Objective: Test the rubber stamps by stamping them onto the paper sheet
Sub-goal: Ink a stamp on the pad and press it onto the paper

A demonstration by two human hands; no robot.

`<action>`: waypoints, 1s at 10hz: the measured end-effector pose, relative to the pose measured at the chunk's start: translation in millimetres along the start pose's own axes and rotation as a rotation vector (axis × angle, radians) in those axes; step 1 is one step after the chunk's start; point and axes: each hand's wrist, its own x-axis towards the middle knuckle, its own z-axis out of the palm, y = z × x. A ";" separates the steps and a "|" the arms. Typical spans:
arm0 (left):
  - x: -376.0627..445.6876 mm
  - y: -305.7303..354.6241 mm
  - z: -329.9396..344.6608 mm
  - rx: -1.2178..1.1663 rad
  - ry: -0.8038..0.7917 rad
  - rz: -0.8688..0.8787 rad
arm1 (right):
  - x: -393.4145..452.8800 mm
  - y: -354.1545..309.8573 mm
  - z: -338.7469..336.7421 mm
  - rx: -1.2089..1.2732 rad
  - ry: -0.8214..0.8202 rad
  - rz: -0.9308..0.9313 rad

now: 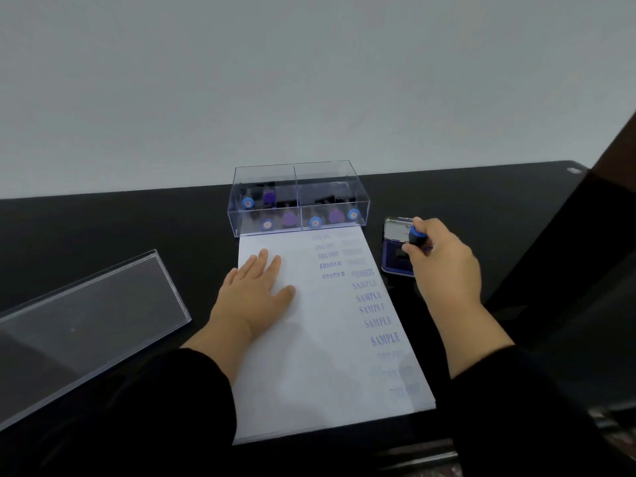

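rubber stamp (417,235), blue-handled, is pinched in our right hand (444,259) and pressed on the ink pad (395,259) beside the paper sheet (309,356). our left hand (256,290) lies spread flat on it. inking step; next we need a level press onto bare paper.

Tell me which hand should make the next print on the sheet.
Right. The right hand already grips the stamp on the ink pad, beside the paper sheet. The left hand lies flat, holding the sheet.
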 end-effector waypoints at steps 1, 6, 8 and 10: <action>0.2 -0.1 0.0 -0.002 -0.004 0.004 | 2.4 -0.6 4.3 -0.039 0.003 -0.012; 1.0 -0.1 0.4 0.000 -0.007 0.000 | 8.6 4.8 12.5 -0.068 -0.033 0.033; 0.0 -0.2 0.5 0.000 -0.012 -0.004 | 8.3 5.7 13.6 -0.045 -0.034 0.045; -0.3 0.3 -0.5 -0.003 -0.013 -0.005 | 9.5 6.5 14.8 -0.048 -0.039 0.053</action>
